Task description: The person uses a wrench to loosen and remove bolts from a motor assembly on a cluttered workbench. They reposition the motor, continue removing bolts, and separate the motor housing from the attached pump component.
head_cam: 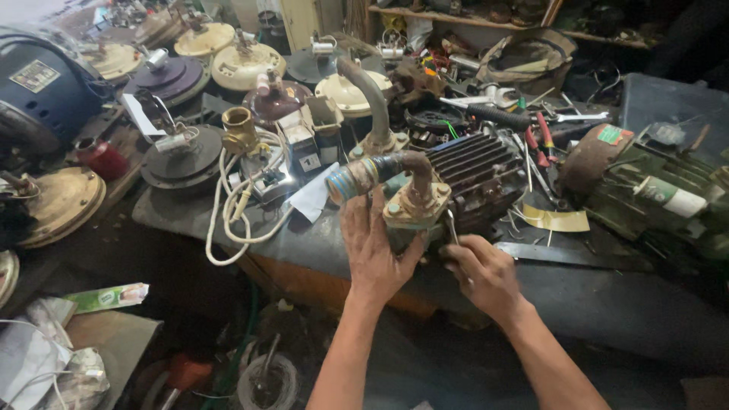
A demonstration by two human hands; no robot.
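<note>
At the bench's near edge, just below picture centre, the left hand (377, 254) lies spread and flat against the front of the pump (425, 205), fingers fanned upward, gripping nothing but bracing the casing. To its 3 o'clock the right hand (484, 275) is curled closed round a slim metal tool (452, 226), whose tip pokes up against the pump's right flank, beside the flange. The step in hand looks like working a fastener or seam there, so the judgement is this: keep the left palm pressing steadily so the body cannot rock, hold the tool square to its seat, and turn from the wrist rather than jabbing, since a slip would run towards the left fingers. At 12 o'clock from the hands a bent pipe (380, 168) with blue tape rises off the flange; behind it sits the dark finned motor (474, 168). At 9 o'clock white cable (228, 212) loops over the bench (304, 243); pliers and spanners (543, 140) lie at 1 o'clock.
</note>
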